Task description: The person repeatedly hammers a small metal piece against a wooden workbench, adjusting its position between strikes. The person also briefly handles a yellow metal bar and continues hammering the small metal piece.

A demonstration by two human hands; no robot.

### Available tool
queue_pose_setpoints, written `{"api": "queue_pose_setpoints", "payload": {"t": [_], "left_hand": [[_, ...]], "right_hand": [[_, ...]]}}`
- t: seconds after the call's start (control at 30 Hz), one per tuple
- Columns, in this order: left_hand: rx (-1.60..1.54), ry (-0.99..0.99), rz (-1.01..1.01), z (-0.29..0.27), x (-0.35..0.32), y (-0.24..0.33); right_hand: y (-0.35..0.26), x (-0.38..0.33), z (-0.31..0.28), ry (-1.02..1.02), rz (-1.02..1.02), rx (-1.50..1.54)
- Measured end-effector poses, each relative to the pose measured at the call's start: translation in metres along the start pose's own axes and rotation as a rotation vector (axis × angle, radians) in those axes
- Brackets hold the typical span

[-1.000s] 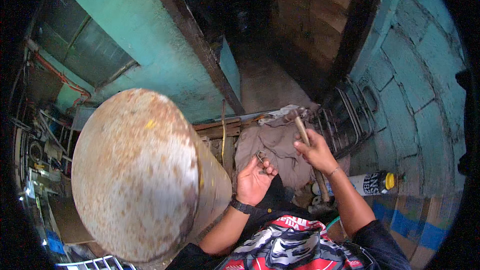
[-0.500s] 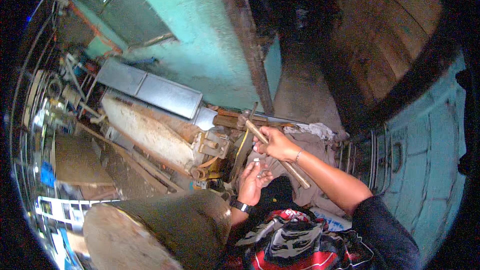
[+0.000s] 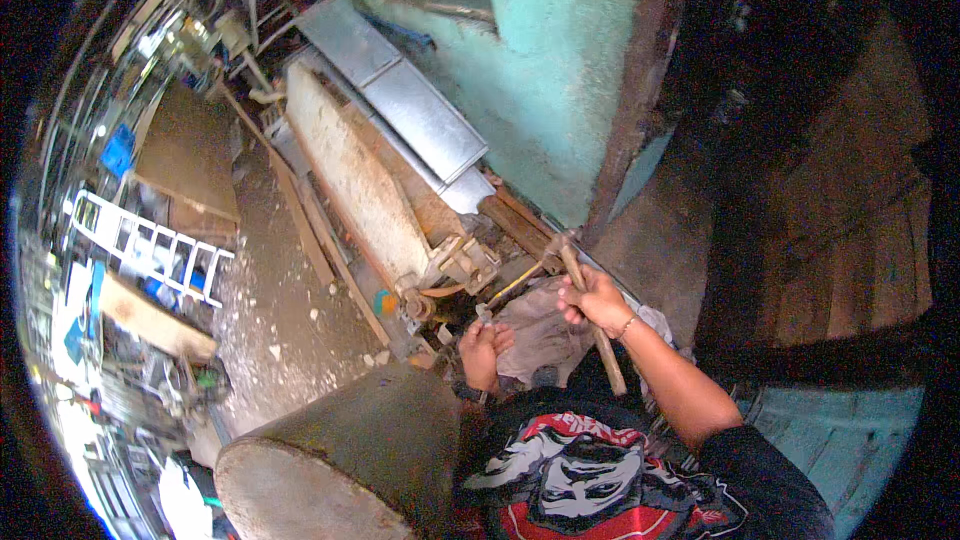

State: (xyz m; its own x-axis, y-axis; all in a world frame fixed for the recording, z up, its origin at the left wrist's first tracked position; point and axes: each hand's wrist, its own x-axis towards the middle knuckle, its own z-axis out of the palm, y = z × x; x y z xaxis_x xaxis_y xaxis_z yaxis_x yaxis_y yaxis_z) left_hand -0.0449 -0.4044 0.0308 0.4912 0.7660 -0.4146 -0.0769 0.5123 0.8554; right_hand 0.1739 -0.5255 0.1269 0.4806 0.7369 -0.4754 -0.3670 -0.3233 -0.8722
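Note:
My right hand [image 3: 600,302] is wrapped round the wooden handle of a hammer [image 3: 609,364]. Its dark metal head points up and away, beyond my fingers, and the handle's end hangs down to the right. My left hand [image 3: 484,352] is held to the left of it, palm partly up and fingers curled, with a dark band at the wrist. A tiny pale piece [image 3: 485,313] shows at its fingertips, too small to name. Beneath both hands lies a greyish cloth [image 3: 540,325]. A yellow-edged strip [image 3: 517,282] runs between the hands, just beyond them.
A large cylindrical drum [image 3: 355,440] stands close on my left. Ahead, a rusty machine with a long pale panel [image 3: 350,175] lies beside a silver metal box [image 3: 400,90] along the green wall [image 3: 550,70]. A white ladder [image 3: 150,245] and debris-strewn ground [image 3: 275,305] lie to the left.
The view has swung to the left, showing more ground and the ladder. My right hand still grips the hammer, whose handle now hangs more steeply. The left hand stays beside it.

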Motion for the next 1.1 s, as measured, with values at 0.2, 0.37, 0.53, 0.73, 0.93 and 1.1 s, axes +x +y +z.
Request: {"api": "queue_pose_setpoints", "payload": {"t": [0.2, 0.37, 0.53, 0.73, 0.93, 1.1], "left_hand": [[0.100, 0.169, 0.056, 0.021, 0.026, -0.006], [0.473, 0.459, 0.321, 0.049, 0.053, 0.001], [0.637, 0.701, 0.293, 0.076, 0.057, 0.021], [0.393, 0.735, 0.369, 0.092, 0.073, 0.028], [-0.120, 0.586, 0.038, 0.087, 0.086, 0.023], [0.019, 0.609, 0.062, 0.084, 0.096, 0.019]], "right_hand": [[-0.008, 0.029, -0.035, -0.101, 0.103, -0.129], [-0.009, 0.044, -0.084, -0.143, 0.132, -0.268], [-0.023, 0.048, -0.117, -0.189, 0.131, -0.310], [-0.043, 0.055, -0.113, -0.246, 0.218, -0.291], [-0.043, 0.076, -0.119, -0.204, 0.224, -0.242], [-0.064, 0.120, -0.130, -0.156, 0.173, -0.318]]}}
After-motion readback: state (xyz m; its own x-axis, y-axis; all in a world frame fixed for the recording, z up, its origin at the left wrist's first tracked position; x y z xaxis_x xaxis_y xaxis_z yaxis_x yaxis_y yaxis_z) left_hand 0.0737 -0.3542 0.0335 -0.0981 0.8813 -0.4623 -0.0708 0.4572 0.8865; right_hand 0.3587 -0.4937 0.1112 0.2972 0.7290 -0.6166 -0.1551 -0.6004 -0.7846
